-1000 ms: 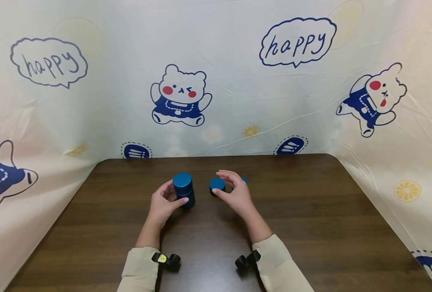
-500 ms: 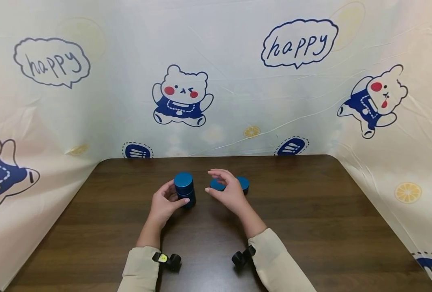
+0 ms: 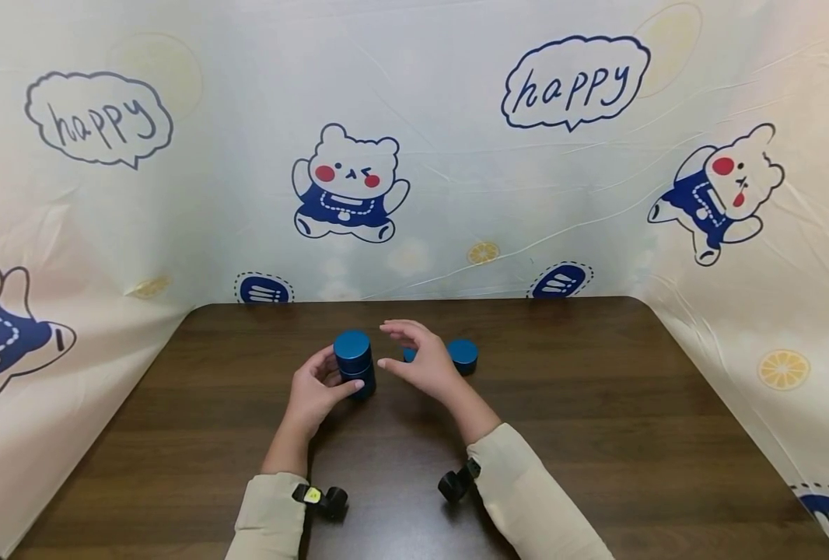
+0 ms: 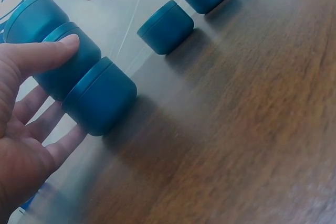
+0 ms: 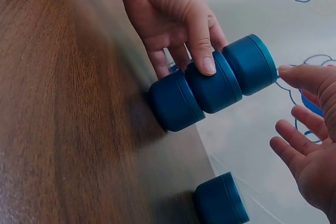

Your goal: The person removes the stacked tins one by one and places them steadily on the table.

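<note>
1. A stack of three blue tins is seen standing upright near the middle of the wooden table, at about 11 o'clock from the person's chest.
2. The stack is held by the left hand: the thumb is pressed on the middle tin and the fingers are curled round its far side, as shown in the right wrist view.
3. The right hand is held spread and empty, fingers relaxed, just at 3 o'clock of the stack and apart from it.
4. Two loose tins are left on the table: one at 3 o'clock of the right hand, the other mostly hidden behind that hand in the head view.
5. Each tin is a short, round, lidded cylinder with a matte, smooth blue skin, probably painted metal; a stiff, light body is judged likely.
6. The smooth sides are judged somewhat slippery, and the stacked pieces may shift at their seams; a hold across the curved wall of the lowest or middle tin is judged steadiest.
7. The tabletop is dark wood grain, flat and hard, backed by a printed cloth.
</note>
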